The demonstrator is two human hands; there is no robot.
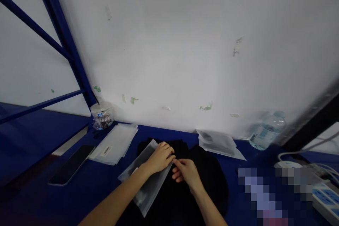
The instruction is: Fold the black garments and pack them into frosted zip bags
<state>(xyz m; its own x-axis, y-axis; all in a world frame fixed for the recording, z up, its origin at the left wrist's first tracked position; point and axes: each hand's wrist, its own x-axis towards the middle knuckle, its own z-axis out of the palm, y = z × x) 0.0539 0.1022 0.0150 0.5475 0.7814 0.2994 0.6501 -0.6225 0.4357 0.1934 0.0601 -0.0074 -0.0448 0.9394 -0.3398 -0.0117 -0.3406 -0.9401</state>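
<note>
A frosted plastic bag (156, 190) lies slanted over a black cloth item (209, 180) that is spread on the blue table. My left hand (160, 157) rests across the bag's upper part, its fingers curled around the right edge. Close beside it, my right hand (186, 174) has thumb and forefinger pinched together at that edge, while its other fingers curl loosely over the black cloth. The fingertips of both hands almost touch. Part of a pale label shows beside my left forearm, which covers the rest of it.
On the left are a stack of frosted bags (116, 143), a black phone (72, 164) and a plastic-wrapped roll (102, 116). Another frosted bag (219, 144) lies at the back right, near a clear bottle (268, 130). A power strip (327, 197) with cables sits far right, by a pixelated area.
</note>
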